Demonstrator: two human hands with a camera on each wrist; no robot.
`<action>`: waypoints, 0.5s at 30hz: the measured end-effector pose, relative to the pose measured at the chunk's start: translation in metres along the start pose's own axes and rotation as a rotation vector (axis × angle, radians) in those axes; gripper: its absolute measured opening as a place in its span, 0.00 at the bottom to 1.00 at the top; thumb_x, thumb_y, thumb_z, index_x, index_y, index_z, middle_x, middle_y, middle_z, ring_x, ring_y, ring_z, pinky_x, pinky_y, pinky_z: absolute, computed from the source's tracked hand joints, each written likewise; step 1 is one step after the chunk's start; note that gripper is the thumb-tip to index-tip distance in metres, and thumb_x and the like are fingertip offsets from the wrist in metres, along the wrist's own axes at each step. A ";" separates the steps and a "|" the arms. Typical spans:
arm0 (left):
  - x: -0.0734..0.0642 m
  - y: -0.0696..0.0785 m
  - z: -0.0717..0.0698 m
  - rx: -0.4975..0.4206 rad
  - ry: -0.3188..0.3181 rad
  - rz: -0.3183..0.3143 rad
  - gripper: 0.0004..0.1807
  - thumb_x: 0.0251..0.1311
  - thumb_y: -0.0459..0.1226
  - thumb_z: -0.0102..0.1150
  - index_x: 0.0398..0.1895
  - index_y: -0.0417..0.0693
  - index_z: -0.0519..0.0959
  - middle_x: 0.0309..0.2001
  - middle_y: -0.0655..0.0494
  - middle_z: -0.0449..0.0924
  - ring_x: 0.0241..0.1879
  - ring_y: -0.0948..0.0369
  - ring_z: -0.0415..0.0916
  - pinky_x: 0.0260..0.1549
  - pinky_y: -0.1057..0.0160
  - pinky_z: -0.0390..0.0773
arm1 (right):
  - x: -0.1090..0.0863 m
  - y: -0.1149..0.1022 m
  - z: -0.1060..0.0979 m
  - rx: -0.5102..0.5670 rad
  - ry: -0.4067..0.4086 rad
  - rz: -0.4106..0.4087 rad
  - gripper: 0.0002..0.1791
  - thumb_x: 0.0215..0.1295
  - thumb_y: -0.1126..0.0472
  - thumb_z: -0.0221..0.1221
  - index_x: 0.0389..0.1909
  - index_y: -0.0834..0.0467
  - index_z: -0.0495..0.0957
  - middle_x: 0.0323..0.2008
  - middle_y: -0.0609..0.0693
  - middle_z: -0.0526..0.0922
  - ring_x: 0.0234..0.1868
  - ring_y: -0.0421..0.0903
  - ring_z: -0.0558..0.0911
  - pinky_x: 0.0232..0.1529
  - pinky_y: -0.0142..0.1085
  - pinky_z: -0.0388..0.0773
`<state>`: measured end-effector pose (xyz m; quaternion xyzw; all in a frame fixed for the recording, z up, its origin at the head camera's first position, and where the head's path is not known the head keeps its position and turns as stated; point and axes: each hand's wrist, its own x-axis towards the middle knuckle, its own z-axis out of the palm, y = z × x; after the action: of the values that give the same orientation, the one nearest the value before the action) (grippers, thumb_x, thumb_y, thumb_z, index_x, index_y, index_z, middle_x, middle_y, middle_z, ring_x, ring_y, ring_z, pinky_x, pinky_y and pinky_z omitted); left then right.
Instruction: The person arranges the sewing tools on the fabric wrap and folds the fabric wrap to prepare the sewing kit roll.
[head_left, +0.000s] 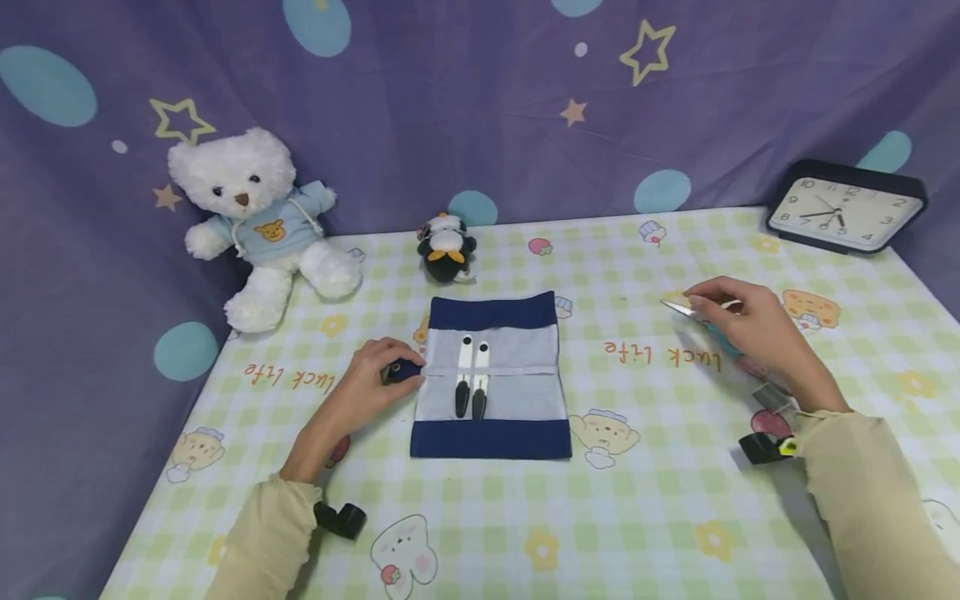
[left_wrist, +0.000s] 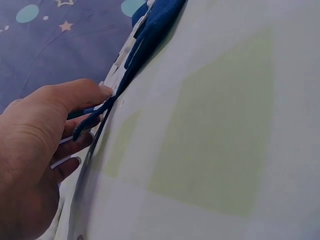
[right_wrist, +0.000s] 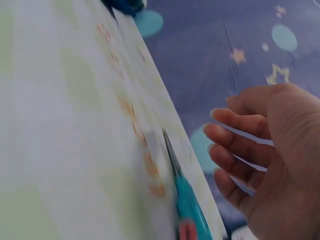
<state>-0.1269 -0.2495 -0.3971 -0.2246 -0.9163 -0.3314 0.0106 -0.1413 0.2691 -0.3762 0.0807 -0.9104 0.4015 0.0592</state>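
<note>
Beige sleeves (head_left: 870, 500) | left fingers (left_wrist: 70, 146) pinch navy strap (head_left: 406, 372) | right fingers (right_wrist: 240, 145) apart near scissors (right_wrist: 191, 197), contact unclear

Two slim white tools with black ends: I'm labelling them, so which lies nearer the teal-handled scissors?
In the head view, the rightmost slim white black-ended tool; its twin lies left, nearer the navy fabric tab.

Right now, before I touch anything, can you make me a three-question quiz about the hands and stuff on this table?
1. How many white-and-black tools lie on the open blue cloth case?
2. True or false: the right hand is gripping the scissors.
3. Order from left to right in the head view: clock, white bear, small black-and-white toy.

Key:
1. Two.
2. False: the right hand's fingers don't close round the scissors.
3. White bear, small black-and-white toy, clock.
</note>
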 end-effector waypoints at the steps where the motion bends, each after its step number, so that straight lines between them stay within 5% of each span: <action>1: 0.000 0.000 0.000 -0.003 -0.002 -0.004 0.09 0.63 0.34 0.73 0.46 0.49 0.86 0.50 0.51 0.81 0.52 0.48 0.72 0.54 0.43 0.68 | -0.003 0.005 -0.005 -0.014 0.003 0.019 0.17 0.79 0.51 0.57 0.55 0.59 0.84 0.51 0.57 0.85 0.42 0.30 0.76 0.44 0.25 0.69; 3: 0.001 0.000 0.000 -0.011 -0.006 -0.013 0.09 0.63 0.34 0.72 0.46 0.49 0.86 0.51 0.51 0.81 0.53 0.49 0.71 0.54 0.43 0.68 | -0.008 0.014 -0.013 -0.045 0.014 0.052 0.18 0.79 0.51 0.57 0.56 0.59 0.84 0.52 0.57 0.84 0.42 0.27 0.74 0.43 0.26 0.69; 5: 0.001 0.000 0.000 -0.020 -0.004 -0.018 0.09 0.63 0.34 0.72 0.46 0.49 0.86 0.50 0.52 0.81 0.52 0.49 0.71 0.53 0.44 0.68 | -0.012 0.023 -0.020 -0.065 0.028 0.074 0.18 0.79 0.51 0.57 0.57 0.60 0.83 0.49 0.44 0.84 0.42 0.25 0.73 0.43 0.28 0.68; 10: 0.001 0.000 0.000 -0.036 -0.007 -0.023 0.08 0.64 0.34 0.72 0.46 0.49 0.86 0.50 0.52 0.81 0.52 0.50 0.71 0.51 0.46 0.70 | -0.019 0.039 -0.031 -0.114 0.042 0.102 0.17 0.78 0.53 0.58 0.56 0.61 0.83 0.45 0.43 0.84 0.40 0.25 0.71 0.40 0.30 0.67; 12: 0.001 -0.001 0.000 -0.036 -0.010 -0.026 0.08 0.64 0.34 0.71 0.46 0.49 0.86 0.51 0.52 0.81 0.52 0.50 0.71 0.51 0.46 0.70 | -0.021 0.045 -0.032 -0.124 0.042 0.095 0.16 0.77 0.55 0.59 0.55 0.62 0.83 0.47 0.53 0.83 0.40 0.26 0.71 0.39 0.29 0.67; 15: 0.001 -0.001 0.000 -0.035 -0.011 -0.028 0.09 0.65 0.34 0.71 0.46 0.49 0.86 0.51 0.52 0.81 0.53 0.49 0.71 0.52 0.46 0.70 | -0.023 0.053 -0.034 -0.108 0.050 0.062 0.14 0.75 0.60 0.61 0.52 0.64 0.84 0.43 0.43 0.82 0.38 0.25 0.72 0.38 0.24 0.66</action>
<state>-0.1277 -0.2497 -0.3978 -0.2139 -0.9135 -0.3461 -0.0030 -0.1278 0.3317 -0.3958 0.0389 -0.9310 0.3553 0.0738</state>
